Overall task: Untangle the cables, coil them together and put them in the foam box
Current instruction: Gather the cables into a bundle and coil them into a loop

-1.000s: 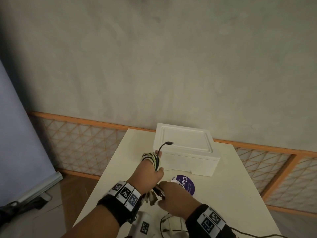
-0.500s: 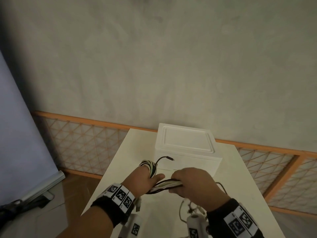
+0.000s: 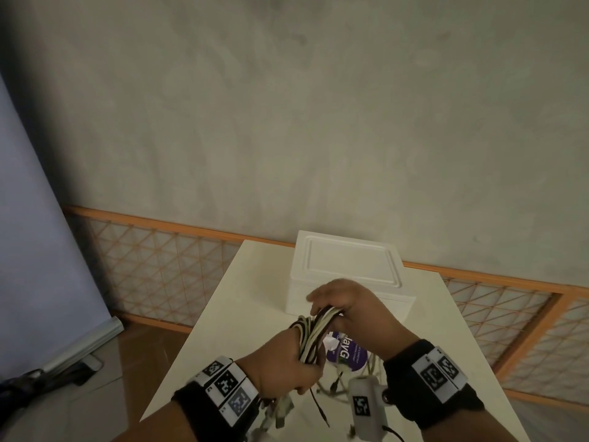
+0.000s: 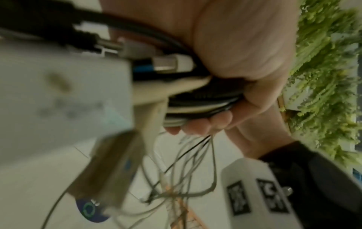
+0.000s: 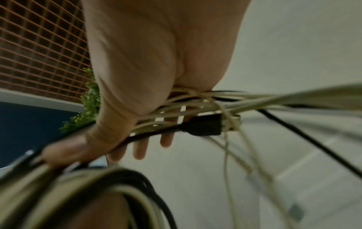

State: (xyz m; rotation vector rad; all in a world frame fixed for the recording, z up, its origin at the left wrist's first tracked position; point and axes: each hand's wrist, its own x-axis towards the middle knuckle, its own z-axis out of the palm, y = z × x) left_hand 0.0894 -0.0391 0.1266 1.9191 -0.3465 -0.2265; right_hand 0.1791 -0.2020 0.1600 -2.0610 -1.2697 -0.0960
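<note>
A bundle of black and cream cables (image 3: 314,330) is wound in loops round my left hand (image 3: 280,366), whose fingers (image 4: 197,127) curl tightly on the coil (image 4: 201,102). My right hand (image 3: 347,301) grips the free strand of the same cables (image 5: 195,108) just above and beyond the left hand; the strand lies across its palm under the thumb. Loose plug ends (image 3: 322,413) dangle below the left hand. The white foam box (image 3: 350,266) stands with its lid on, right behind the right hand.
A cream table (image 3: 242,314) carries the box, with a purple round label or lid (image 3: 349,357) lying under the hands. An orange lattice fence (image 3: 159,269) runs behind the table below a grey wall. The floor drops off to the left.
My right hand has risen from beside the left hand and swung forward towards the box, carrying the strand over the left hand. The black plug that stuck up is no longer seen.
</note>
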